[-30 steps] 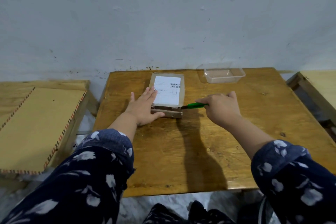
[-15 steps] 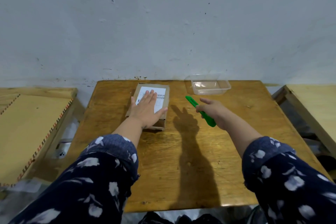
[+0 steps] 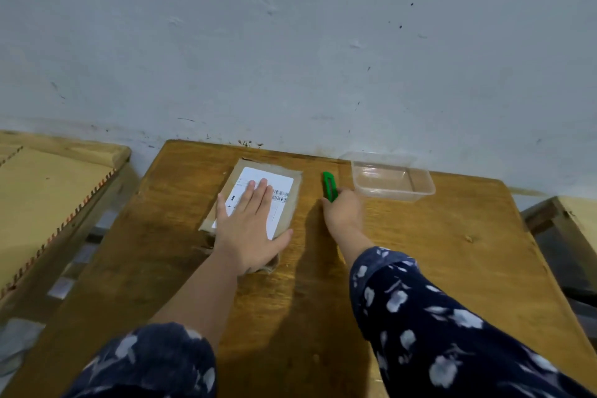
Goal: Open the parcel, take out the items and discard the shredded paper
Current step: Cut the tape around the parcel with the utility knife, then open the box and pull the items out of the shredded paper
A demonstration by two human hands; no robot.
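Left hand lies flat, fingers straight, pressing the parcel at centre frame. Right hand grips the green cutter, which a second ago was at the parcel's near edge and is now right of it, beside the clear tub. Judgement: cutting is over; opening the flap comes next.

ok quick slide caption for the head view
Left hand flat on the parcel; right hand holds the green cutter beside it.
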